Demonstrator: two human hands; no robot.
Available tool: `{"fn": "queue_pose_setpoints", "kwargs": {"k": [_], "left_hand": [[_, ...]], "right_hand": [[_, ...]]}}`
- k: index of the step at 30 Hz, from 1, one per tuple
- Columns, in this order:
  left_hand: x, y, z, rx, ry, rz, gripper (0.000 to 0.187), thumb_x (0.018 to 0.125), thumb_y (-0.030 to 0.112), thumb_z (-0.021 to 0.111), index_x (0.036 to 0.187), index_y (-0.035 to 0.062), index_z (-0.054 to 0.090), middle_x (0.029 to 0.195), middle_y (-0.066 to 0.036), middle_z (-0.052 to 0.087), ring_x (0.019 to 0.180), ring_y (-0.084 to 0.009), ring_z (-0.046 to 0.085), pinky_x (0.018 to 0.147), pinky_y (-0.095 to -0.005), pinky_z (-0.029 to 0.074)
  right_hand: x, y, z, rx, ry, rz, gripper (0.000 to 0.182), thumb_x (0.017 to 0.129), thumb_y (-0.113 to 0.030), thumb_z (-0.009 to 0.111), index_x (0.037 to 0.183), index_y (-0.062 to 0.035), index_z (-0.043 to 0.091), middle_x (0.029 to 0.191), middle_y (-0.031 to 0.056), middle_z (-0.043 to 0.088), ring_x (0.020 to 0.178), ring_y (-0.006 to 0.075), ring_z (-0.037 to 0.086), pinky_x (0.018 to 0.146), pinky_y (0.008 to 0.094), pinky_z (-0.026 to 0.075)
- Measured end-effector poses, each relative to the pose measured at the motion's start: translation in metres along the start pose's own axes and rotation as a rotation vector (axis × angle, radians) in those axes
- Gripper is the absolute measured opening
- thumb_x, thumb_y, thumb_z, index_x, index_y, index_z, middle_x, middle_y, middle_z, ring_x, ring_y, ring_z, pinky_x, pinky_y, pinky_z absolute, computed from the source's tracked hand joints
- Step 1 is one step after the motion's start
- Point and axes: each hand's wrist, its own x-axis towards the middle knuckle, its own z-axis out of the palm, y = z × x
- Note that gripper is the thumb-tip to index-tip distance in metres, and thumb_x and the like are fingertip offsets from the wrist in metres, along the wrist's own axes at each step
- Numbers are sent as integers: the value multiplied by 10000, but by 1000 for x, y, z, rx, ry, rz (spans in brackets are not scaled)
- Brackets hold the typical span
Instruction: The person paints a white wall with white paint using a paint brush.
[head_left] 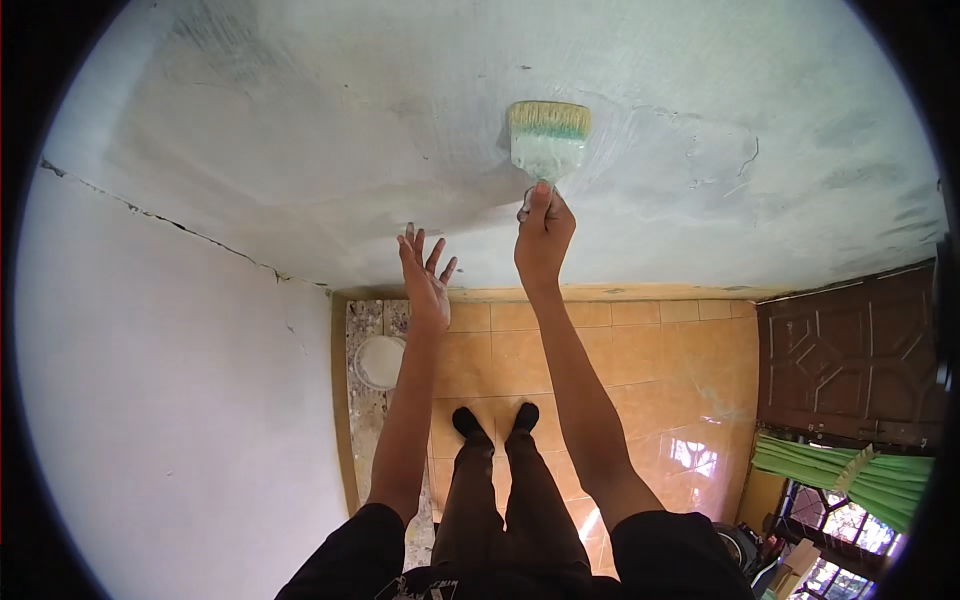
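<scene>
A wide paintbrush (pixel 549 140) with yellowish bristles, green toward their base, lies against the whitish wall (pixel 400 110). My right hand (pixel 545 235) grips its handle, thumb on top, bristles pointing up the wall. To the left and a bit lower, my left hand (pixel 427 275) is raised near the wall with its fingers spread, holding nothing. Whitish smears show on its palm and fingertips. Brush streaks and grey patches mark the wall around the paintbrush.
A white bucket (pixel 380 362) stands on a paint-spattered plank (pixel 362 440) by the left wall (pixel 200 380), which has a crack along its upper edge. Orange tiles (pixel 640 370) cover the floor. At right are a brown panelled door (pixel 850 350) and a green curtain (pixel 830 468) by a window.
</scene>
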Motion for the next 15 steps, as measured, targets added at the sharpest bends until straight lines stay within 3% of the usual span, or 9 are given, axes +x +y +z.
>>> {"fn": "queue_pose_setpoints", "kwargs": {"k": [4, 7, 10, 13, 15], "left_hand": [[-6, -3, 10, 28, -8, 44, 802, 997, 675, 361, 1607, 196, 159, 1630, -59, 225, 1407, -269, 388, 1142, -513, 336], [-3, -1, 13, 13, 10, 52, 801, 998, 670, 368, 1608, 198, 152, 1639, -53, 208, 1406, -271, 395, 1138, -517, 342], [-8, -5, 12, 21, 46, 42, 800, 997, 662, 383, 1608, 198, 153, 1644, -48, 200, 1402, -275, 403, 1135, -521, 346], [-8, 0, 23, 29, 72, 23, 808, 995, 654, 400, 1607, 193, 146, 1644, -55, 193, 1407, -270, 397, 1137, -524, 345], [-8, -3, 28, 26, 69, 20, 809, 994, 657, 399, 1607, 195, 142, 1644, -64, 186, 1413, -265, 388, 1137, -521, 346]], "right_hand": [[-32, 64, -20, 78, 38, 168, 460, 1079, -330, 458, 731, -29, 450, 595, -20, 363, 554, 81, 332, 491, 295, 294], [-73, 73, -45, -45, 79, 324, 465, 1083, -338, 444, 719, -51, 422, 614, -34, 347, 562, 71, 316, 496, 284, 279], [-52, 18, -51, 144, 24, 177, 474, 1084, -352, 436, 715, -57, 402, 623, -28, 346, 569, 73, 318, 502, 279, 281], [8, -35, -39, 137, 11, 25, 474, 1092, -356, 426, 695, -108, 349, 616, -62, 325, 530, 35, 299, 469, 236, 263], [26, -35, -38, 140, 7, 2, 476, 1091, -362, 427, 695, -109, 355, 614, -62, 325, 525, 35, 297, 467, 236, 265]]}}
